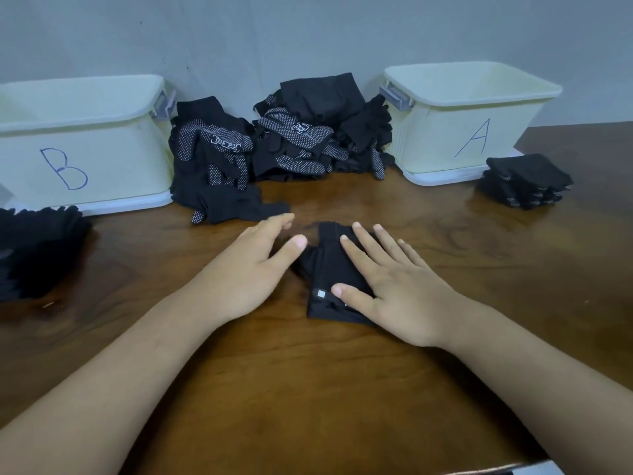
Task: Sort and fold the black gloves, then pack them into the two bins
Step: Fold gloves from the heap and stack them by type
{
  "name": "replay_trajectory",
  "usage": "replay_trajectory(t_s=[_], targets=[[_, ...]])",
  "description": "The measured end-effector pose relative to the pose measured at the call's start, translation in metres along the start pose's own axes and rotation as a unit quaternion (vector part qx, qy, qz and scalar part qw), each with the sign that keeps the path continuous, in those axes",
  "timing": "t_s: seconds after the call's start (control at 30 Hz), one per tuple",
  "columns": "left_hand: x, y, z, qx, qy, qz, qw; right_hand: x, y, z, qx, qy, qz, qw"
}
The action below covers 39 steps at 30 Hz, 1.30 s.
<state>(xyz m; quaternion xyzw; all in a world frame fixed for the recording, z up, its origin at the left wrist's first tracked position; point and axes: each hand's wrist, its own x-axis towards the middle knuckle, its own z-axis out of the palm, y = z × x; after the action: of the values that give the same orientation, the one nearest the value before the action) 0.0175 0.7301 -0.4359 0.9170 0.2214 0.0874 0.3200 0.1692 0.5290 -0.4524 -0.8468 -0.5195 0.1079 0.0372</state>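
Observation:
A folded black glove (325, 265) lies on the wooden table in front of me. My right hand (387, 286) presses flat on it with straight, spread fingers. My left hand (250, 265) hovers at the glove's left edge, fingers straight, its thumb near the fabric. A loose heap of black dotted gloves (274, 145) sits at the back between the two pale bins. Bin B (113, 159) stands at the left, bin A (445, 132) at the right. What lies inside the bins is hidden.
A stack of folded black gloves (527, 181) rests to the right of bin A. Another dark pile of gloves (37, 248) lies at the left edge before bin B. A grey wall rises right behind the bins.

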Motion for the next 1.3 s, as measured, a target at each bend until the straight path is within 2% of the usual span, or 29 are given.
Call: replay_trajectory(t_s=[0.07, 0.17, 0.3, 0.4, 0.53, 0.67, 0.8, 0.87, 0.93, 1.0, 1.07, 1.17, 1.3], targets=[[0.005, 0.004, 0.001, -0.024, 0.04, 0.001, 0.999, 0.0, 0.0, -0.001, 0.003, 0.0, 0.0, 1.0], [0.005, 0.008, 0.009, 0.005, 0.032, 0.003, 0.999, 0.0, -0.001, -0.002, 0.017, -0.001, 0.001, 1.0], [0.007, 0.005, 0.014, 0.02, 0.104, -0.041, 0.993, 0.0, 0.001, -0.001, 0.026, 0.0, -0.003, 1.0], [0.007, 0.002, 0.017, 0.041, 0.093, -0.038, 0.994, 0.001, 0.002, 0.0, 0.03, 0.001, -0.005, 1.0], [0.008, -0.005, 0.014, 0.035, 0.11, 0.005, 0.993, 0.001, 0.003, 0.0, 0.027, 0.001, -0.008, 1.0], [0.011, -0.014, 0.006, 0.139, 0.094, 0.054, 0.984, 0.002, 0.003, 0.0, 0.028, 0.0, -0.008, 1.0], [0.015, -0.008, 0.004, 0.194, 0.054, 0.04, 0.979, 0.003, 0.004, 0.001, 0.029, 0.003, -0.01, 1.0], [0.016, -0.001, 0.006, 0.172, 0.07, 0.028, 0.982, 0.003, 0.005, 0.002, 0.031, 0.006, -0.011, 0.999], [0.017, 0.013, 0.011, 0.14, 0.119, 0.025, 0.983, 0.003, 0.006, 0.003, 0.037, 0.01, -0.012, 0.999], [0.018, 0.034, 0.021, 0.141, 0.156, 0.048, 0.976, 0.003, 0.006, 0.003, 0.042, 0.015, -0.014, 0.999], [0.018, 0.054, 0.035, 0.171, 0.145, 0.068, 0.972, 0.003, 0.006, 0.003, 0.053, 0.022, -0.016, 0.998], [0.022, 0.055, 0.054, 0.23, 0.108, 0.055, 0.966, 0.004, 0.009, 0.003, 0.079, 0.025, -0.017, 0.996], [0.015, 0.035, 0.062, 0.199, 0.106, 0.046, 0.973, -0.004, 0.017, -0.001, 0.093, 0.032, -0.006, 0.995]])
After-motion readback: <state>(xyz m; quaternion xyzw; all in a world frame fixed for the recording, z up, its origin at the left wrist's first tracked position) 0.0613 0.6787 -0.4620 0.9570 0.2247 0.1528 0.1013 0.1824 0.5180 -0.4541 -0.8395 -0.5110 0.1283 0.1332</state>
